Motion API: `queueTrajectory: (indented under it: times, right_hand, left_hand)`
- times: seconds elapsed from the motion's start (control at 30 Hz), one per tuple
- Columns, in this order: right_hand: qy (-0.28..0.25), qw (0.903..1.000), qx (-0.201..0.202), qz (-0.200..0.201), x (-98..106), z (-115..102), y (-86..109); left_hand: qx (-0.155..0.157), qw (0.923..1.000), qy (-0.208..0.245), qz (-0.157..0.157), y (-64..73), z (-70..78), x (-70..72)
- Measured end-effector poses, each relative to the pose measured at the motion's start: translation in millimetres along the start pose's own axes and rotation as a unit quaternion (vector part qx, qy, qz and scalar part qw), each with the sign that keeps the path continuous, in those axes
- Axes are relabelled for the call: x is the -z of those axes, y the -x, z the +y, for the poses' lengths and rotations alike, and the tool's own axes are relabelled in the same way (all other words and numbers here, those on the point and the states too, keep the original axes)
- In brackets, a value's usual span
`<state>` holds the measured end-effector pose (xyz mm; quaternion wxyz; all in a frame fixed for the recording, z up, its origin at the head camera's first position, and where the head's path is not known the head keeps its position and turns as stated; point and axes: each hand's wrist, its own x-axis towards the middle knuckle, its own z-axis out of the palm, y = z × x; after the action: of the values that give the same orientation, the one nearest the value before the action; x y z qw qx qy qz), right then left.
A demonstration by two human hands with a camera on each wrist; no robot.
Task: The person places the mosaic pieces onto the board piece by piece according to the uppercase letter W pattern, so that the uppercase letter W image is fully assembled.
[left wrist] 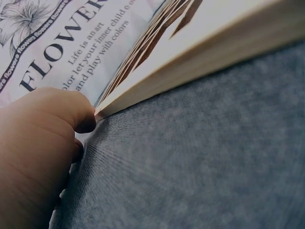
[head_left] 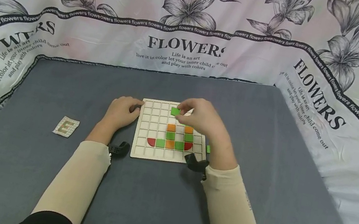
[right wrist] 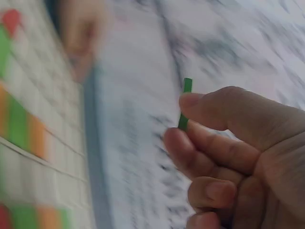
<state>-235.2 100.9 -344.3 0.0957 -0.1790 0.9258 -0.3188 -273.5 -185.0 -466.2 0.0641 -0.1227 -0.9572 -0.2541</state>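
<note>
A pale gridded board (head_left: 147, 152) lies on the table. My left hand (head_left: 122, 112) rests against its left edge near the far corner; the left wrist view shows a fingertip at the board's corner. Over the far part of the grid, my right hand (head_left: 201, 117) pinches a green square tile (head_left: 174, 111) between thumb and fingers. The right wrist view shows this tile (right wrist: 187, 86) edge-on. Nearer on the board sit several green and orange square tiles, such as an orange tile (head_left: 169, 144), with a curved red tile (head_left: 151, 141) at the left of the near row.
A small card (head_left: 66, 126) with a coloured grid pattern lies left of the board. Another green tile (head_left: 208, 149) shows beside the board's right edge, partly behind the right wrist. A flower-printed sheet (head_left: 105, 42) hangs behind the grey table (head_left: 150, 202).
</note>
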Motion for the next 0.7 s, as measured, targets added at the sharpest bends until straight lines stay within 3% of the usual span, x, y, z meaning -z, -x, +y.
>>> queueTrajectory:
  times: [0.17,0.3,0.43,0.7]
  right_hand:
    - [0.106,0.9935,0.015,-0.040,-48,-18,-17.7]
    - [0.133,0.9896,0.001,-0.054,-71,-17,-25.8]
    - [0.127,0.9898,-0.010,-0.064,-81,-13,-28.4]
    - [0.112,0.9903,0.006,-0.082,-84,-10,-30.6]
  left_hand:
    - [-0.004,1.0000,-0.002,0.000,0.6,-1.6,1.2]
    - [-0.009,1.0000,0.000,-0.002,0.1,-0.8,2.0]
    - [-0.013,0.9999,0.003,-0.002,-1.2,0.5,1.6]
    - [-0.010,0.9999,-0.001,0.003,-0.2,-1.8,-0.9]
